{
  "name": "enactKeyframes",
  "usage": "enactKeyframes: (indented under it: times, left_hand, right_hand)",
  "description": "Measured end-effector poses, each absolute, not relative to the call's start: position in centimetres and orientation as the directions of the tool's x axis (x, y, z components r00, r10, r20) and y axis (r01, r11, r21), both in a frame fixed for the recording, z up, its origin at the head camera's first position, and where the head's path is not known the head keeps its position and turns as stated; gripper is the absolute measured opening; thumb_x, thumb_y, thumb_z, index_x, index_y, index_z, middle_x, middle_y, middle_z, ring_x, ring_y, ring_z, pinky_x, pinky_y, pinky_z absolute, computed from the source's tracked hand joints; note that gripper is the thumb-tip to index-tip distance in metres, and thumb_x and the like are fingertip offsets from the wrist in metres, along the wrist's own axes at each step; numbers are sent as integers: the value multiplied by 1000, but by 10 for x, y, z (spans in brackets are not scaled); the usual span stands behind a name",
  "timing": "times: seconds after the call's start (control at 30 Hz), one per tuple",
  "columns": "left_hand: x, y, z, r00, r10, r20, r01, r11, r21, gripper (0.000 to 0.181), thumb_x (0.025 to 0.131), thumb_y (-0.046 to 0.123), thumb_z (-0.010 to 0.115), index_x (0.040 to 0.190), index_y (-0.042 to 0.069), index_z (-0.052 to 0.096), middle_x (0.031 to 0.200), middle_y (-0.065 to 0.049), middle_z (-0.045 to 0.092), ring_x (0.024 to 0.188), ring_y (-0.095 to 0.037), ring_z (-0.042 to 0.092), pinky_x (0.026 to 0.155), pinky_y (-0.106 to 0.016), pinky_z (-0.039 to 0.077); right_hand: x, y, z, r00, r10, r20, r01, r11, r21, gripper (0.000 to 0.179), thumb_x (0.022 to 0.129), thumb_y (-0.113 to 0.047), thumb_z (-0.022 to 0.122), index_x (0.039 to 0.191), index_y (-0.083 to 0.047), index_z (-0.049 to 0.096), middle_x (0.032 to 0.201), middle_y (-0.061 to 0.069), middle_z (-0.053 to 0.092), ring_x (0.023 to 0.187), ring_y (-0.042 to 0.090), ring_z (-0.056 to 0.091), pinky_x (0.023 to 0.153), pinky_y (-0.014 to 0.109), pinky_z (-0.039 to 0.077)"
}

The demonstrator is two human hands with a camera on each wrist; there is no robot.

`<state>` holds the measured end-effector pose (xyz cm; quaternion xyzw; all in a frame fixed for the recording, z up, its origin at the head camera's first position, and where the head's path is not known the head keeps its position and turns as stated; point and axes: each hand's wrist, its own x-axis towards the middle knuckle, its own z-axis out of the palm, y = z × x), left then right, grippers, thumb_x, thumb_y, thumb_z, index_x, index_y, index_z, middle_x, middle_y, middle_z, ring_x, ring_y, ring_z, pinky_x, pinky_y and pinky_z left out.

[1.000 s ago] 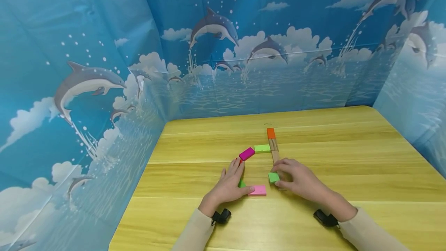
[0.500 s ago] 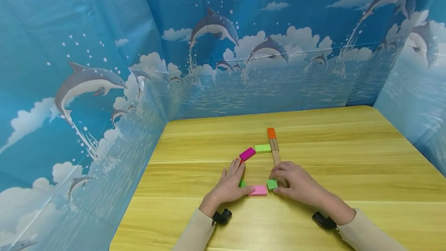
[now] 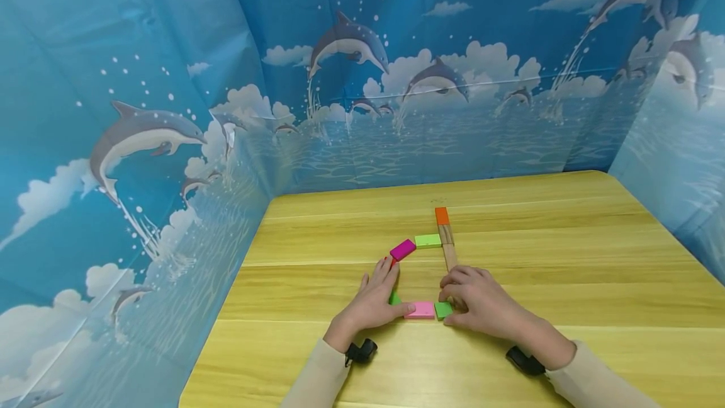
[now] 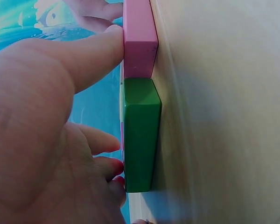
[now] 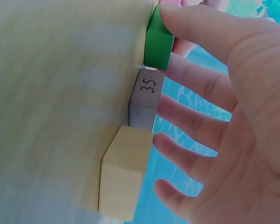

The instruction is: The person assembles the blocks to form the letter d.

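My right hand (image 3: 484,301) pinches a small green block (image 3: 443,310) between thumb and fingers, right at the end of a pink block (image 3: 420,310). In the right wrist view, a brown wooden block (image 5: 147,95) marked 35 and a pale wooden block (image 5: 126,172) lie in line beyond the green one, under the spread fingers. My left hand (image 3: 370,301) rests with extended fingers over the left side of the outline. Its thumb touches the pink block, and a longer green block (image 4: 142,137) lies by its palm. A red block (image 3: 388,260) is mostly hidden under its fingertips.
A magenta block (image 3: 403,249) and a lime block (image 3: 427,242) curve along the top toward a straight column of wooden blocks (image 3: 447,245). An orange block (image 3: 442,216) tops that column. Behind the wooden table (image 3: 538,219) hangs a dolphin-printed curtain (image 3: 362,143).
My right hand has brought the small green block toward me, down to the pink block's right end, and it now lies level. The left hand has stayed in place.
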<state>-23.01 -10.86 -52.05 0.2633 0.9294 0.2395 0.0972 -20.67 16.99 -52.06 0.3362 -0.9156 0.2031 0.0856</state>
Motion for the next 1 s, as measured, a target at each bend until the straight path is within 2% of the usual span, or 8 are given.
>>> enactKeyframes:
  times: [0.5,0.77,1.0]
  left_hand:
    - [-231,-109,-522,-833,551,-43,454,728,514,97,95,57,61,162,7,14,168,-13,3,154,-28,-2,118,-60,5]
    - [-229,-109,-520,-835,548,-43,453,730,512,96,94,57,63,162,7,15,168,-13,3,154,-29,-1,118,-61,6]
    - [-231,-108,-522,-835,549,-32,464,735,494,96,94,58,61,162,9,15,168,-13,3,154,-29,0,117,-61,7]
  right_hand:
    - [-204,164,-522,-745,-588,315,-665,688,-289,31,74,-48,87,95,-30,72,118,-5,64,120,24,51,101,63,35]
    - [-204,163,-522,-749,-592,298,-662,691,-291,33,76,-47,87,99,-28,74,118,-5,64,121,24,50,100,63,35]
    - [-205,164,-521,-756,-585,291,-654,694,-302,36,75,-49,86,104,-31,73,119,-9,61,121,24,52,101,63,35]
